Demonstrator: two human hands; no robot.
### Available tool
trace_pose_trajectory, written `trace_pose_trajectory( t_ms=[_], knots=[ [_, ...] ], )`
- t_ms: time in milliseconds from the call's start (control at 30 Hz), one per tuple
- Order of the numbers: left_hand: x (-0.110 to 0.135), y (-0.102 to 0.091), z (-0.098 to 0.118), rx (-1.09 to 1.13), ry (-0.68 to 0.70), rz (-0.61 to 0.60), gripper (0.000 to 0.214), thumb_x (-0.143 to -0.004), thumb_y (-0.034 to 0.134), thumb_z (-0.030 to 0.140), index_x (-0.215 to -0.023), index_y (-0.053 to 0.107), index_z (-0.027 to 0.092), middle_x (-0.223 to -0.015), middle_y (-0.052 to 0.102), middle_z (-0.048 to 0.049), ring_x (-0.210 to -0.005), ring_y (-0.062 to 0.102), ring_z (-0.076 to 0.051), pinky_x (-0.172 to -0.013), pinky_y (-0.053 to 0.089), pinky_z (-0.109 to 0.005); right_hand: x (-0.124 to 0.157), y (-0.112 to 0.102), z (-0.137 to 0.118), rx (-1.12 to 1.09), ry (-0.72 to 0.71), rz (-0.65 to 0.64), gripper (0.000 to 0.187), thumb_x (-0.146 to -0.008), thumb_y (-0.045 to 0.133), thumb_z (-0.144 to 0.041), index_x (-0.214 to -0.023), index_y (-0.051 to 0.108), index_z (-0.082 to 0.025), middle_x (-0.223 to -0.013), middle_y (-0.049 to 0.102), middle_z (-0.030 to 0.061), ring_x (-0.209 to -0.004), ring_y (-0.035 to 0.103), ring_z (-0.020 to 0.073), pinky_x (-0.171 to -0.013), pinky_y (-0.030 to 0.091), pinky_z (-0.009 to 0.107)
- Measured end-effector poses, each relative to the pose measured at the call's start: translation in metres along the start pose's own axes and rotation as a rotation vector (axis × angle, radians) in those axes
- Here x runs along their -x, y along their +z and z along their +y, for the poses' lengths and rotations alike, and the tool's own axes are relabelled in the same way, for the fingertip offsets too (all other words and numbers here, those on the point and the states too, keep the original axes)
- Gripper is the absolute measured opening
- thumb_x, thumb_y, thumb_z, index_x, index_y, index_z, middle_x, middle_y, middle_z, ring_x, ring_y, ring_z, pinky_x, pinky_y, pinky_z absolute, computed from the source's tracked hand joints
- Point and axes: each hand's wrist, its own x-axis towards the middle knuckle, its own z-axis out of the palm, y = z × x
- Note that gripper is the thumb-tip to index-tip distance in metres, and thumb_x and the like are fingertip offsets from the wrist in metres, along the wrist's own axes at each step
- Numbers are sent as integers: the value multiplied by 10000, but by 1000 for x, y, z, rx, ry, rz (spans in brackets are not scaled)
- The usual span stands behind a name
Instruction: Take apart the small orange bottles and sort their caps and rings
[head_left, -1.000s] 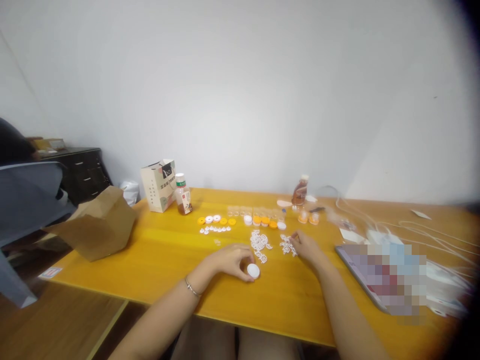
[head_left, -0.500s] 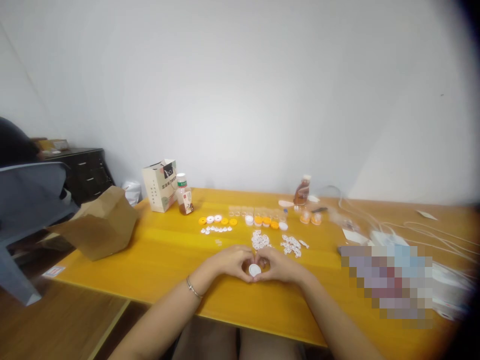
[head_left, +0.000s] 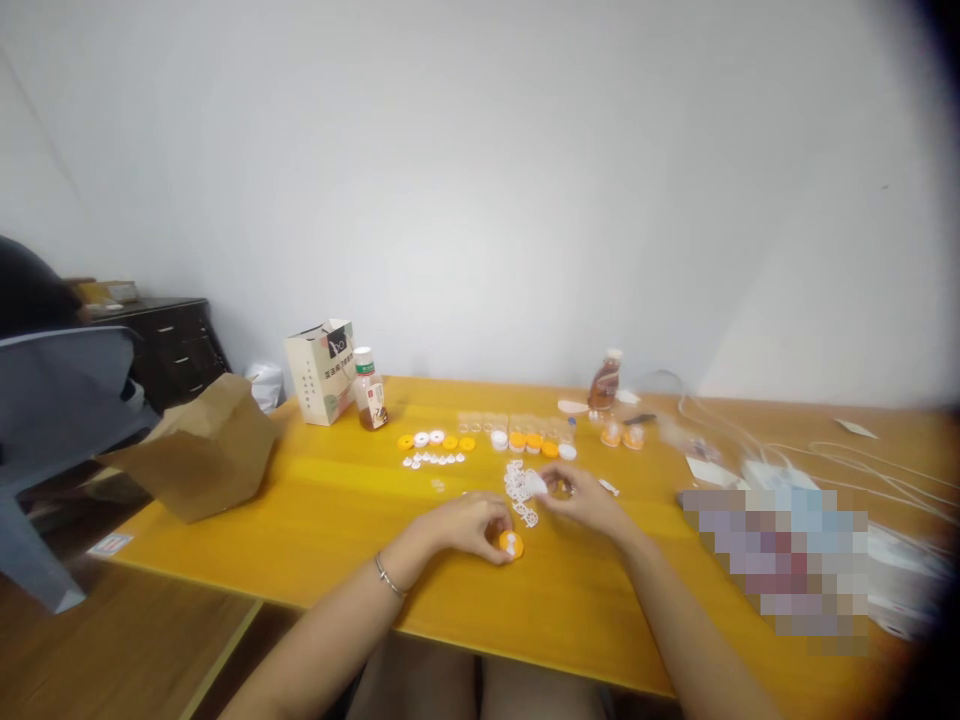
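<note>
My left hand (head_left: pixel 471 525) is curled on the table, thumb and fingers closed on the edge of a round orange cap (head_left: pixel 517 549) with small white parts in its middle. Farther up and to the right, my right hand (head_left: pixel 581 497) pinches a flat white disc (head_left: pixel 535 485) over the loose pile of white cut-out plastic pieces (head_left: pixel 517 477). One of these pieces (head_left: pixel 528 516) lies between the two hands. The right hand hides most of another group of white pieces.
Beyond the hands stand a row of orange and white caps (head_left: pixel 533 442), more round caps (head_left: pixel 450 443) and small white parts (head_left: pixel 433 459). Two drink bottles (head_left: pixel 372 395), a paper bag (head_left: pixel 319 375), a brown bag (head_left: pixel 217 450) and cables (head_left: pixel 862 475) surround them.
My right hand has parted from the left and moved up and right with the white disc. The orange cap now shows at my left hand, which has stayed in place.
</note>
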Motion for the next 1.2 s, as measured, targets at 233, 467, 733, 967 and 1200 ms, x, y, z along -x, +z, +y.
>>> trace_pose_trajectory(
  t_ms=[233, 467, 733, 967, 1200],
  knots=[
    [-1, -3, 3, 5, -9, -18, 247, -599, 679, 305, -796, 588, 186, -791, 586, -9, -729, 549, -147, -667, 404, -216, -29, -24, 60, 230, 398, 270, 251, -657, 590, -305, -841, 592, -135, -768, 655, 71, -681, 606, 176, -595, 452, 248],
    [0, -2, 3, -28, 19, -1, 246, -631, 651, 330, -820, 580, 191, -776, 574, -1, -694, 530, -128, -649, 402, -208, -60, -16, 80, 324, 384, 256, 257, -651, 595, -325, -818, 627, -132, -711, 651, 61, -678, 595, 193, -582, 407, 248],
    [1, 0, -1, -63, 56, 9, 254, -657, 634, 365, -835, 573, 195, -803, 575, -3, -727, 540, -133, -685, 405, -215, -72, -4, 81, 348, 353, 242, 270, -676, 575, -383, -811, 617, -154, -697, 625, 40, -666, 579, 183, -568, 386, 236],
    [0, -2, 1, -53, 39, -18, 284, -648, 647, 367, -860, 577, 191, -824, 582, -15, -745, 549, -145, -703, 409, -226, -64, -1, 70, 326, 301, 338, 344, -702, 525, -405, -907, 597, -137, -732, 599, 51, -667, 545, 182, -594, 386, 262],
    [0, -2, 1, -63, 18, -69, 313, -643, 644, 326, -916, 584, 184, -854, 585, -21, -751, 549, -146, -710, 402, -226, -19, 15, 7, -50, -14, -179, 248, -743, 517, -412, -796, 592, -181, -664, 542, -1, -612, 484, 138, -574, 385, 245]
  ],
)
